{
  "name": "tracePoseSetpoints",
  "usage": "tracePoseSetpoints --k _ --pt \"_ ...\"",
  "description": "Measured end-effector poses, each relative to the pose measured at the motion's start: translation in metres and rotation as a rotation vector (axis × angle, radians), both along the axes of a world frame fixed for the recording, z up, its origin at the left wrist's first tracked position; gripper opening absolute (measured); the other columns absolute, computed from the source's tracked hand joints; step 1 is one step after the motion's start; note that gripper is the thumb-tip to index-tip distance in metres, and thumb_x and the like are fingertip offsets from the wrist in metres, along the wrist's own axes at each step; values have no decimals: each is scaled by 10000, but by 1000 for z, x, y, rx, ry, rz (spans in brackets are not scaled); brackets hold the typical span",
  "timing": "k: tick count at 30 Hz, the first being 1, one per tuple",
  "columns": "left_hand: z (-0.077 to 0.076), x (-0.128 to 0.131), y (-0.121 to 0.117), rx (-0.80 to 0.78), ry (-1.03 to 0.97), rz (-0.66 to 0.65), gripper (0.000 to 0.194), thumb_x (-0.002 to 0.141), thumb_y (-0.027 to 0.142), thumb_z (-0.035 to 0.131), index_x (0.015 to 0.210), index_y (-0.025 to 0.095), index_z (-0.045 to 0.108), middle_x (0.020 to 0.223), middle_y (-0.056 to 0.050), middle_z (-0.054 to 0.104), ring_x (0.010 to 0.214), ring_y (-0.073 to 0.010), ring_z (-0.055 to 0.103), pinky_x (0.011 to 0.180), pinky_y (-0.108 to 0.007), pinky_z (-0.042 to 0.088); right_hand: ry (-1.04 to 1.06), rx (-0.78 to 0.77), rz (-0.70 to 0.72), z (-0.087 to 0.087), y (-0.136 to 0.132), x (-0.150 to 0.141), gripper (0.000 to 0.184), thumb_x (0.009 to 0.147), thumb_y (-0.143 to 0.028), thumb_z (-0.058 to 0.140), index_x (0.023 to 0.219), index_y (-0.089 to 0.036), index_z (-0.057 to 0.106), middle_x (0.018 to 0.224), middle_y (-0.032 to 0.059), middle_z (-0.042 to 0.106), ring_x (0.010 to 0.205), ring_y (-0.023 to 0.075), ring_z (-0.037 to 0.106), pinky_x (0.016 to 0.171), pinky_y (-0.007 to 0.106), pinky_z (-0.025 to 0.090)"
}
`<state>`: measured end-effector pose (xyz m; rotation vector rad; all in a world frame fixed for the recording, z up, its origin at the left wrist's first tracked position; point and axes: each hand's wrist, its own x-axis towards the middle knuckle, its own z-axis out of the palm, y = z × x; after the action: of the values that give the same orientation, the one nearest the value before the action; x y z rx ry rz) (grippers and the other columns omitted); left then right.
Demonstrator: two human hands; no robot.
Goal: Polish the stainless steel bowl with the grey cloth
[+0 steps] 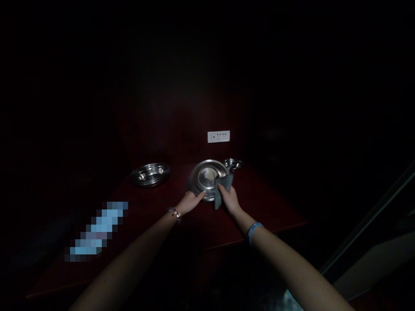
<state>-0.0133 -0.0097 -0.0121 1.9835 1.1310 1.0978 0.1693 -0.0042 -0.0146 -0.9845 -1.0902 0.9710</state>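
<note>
A round, shiny metal plate (207, 176) is held up, tilted with its inside toward me, above the dark red table. My left hand (190, 202) grips its lower left rim, thumb on the inner face and the other fingers hidden behind. On the right side, my right hand (229, 199) is closed on a grey-green cloth (219, 198), which it presses against the plate's rim. The fingers of that hand are partly covered by the cloth. Just behind the cloth, to the right, stands a small metal dish (234, 163).
Several stacked metal plates (149, 175) sit on the table (181, 229) at the left. A pixelated bright blue patch (99, 231) lies nearer on the left. A white socket panel (218, 137) is on the back wall. The table's front edge (227, 244) runs below my arms; the surroundings are very dark.
</note>
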Motion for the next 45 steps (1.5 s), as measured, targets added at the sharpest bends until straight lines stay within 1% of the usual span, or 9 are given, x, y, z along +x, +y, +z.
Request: tracePoseSetpoints --k 4,9,14,17,22,26,33,38,45 --pt "-2 0 1 -2 -29 22 398 871 397 522 1160 160 659 1263 -79 670 1254 -237 559 1147 -388 339 -1 17 3 -1 1 -1 342 718 -397 657 955 -151 675 1016 97 737 940 240 685 870 344 523" --pt "2 2 0 7 -79 33 328 848 306 526 1087 143 681 1195 -89 702 1175 -247 611 1115 -404 379 -3 16 14 -1 1 0 351 719 -394 649 971 -150 676 1016 92 737 949 244 683 873 342 522" --pt "6 2 1 9 -117 60 262 829 269 529 985 136 693 1072 -93 740 1100 -253 644 1066 -416 428 -11 25 15 -1 1 0 356 723 -394 644 982 -151 678 1021 91 737 959 244 684 867 336 524" --pt "6 1 2 23 -173 124 268 807 242 549 1016 129 671 1083 -103 732 1110 -251 638 1058 -412 432 -15 10 8 -1 1 0 356 721 -390 646 983 -152 677 1023 93 735 946 243 684 870 345 523" --pt "7 -1 5 47 -269 193 397 795 221 564 1180 129 597 1253 -126 659 1211 -244 582 1096 -392 389 -12 -8 24 -1 1 0 364 726 -385 638 1005 -154 672 1041 93 731 957 240 680 891 353 518" --pt "10 -2 4 50 -263 230 419 839 249 518 1242 136 555 1291 -122 636 1238 -232 564 1105 -373 378 -19 -2 14 0 0 0 355 725 -372 644 1002 -152 675 1035 93 733 967 244 679 902 360 517" --pt "16 -2 0 57 -255 262 450 919 401 438 1278 144 522 1323 -117 615 1258 -230 551 1091 -357 399 -22 34 19 -1 0 0 345 731 -373 654 1000 -159 684 1010 85 741 976 247 681 902 361 523" --pt "19 -1 -2 60 -256 250 505 932 482 402 1294 146 505 1368 -118 582 1300 -229 515 1111 -344 375 -29 15 5 -4 3 0 365 728 -383 649 1008 -150 678 1027 94 737 987 250 679 904 358 520" --pt "19 -2 -4 10 -240 195 555 916 499 451 1364 173 419 1409 -103 547 1320 -221 498 1119 -338 366 -7 7 -7 -5 4 1 381 724 -395 644 1007 -142 674 1065 109 728 986 251 682 904 361 519"
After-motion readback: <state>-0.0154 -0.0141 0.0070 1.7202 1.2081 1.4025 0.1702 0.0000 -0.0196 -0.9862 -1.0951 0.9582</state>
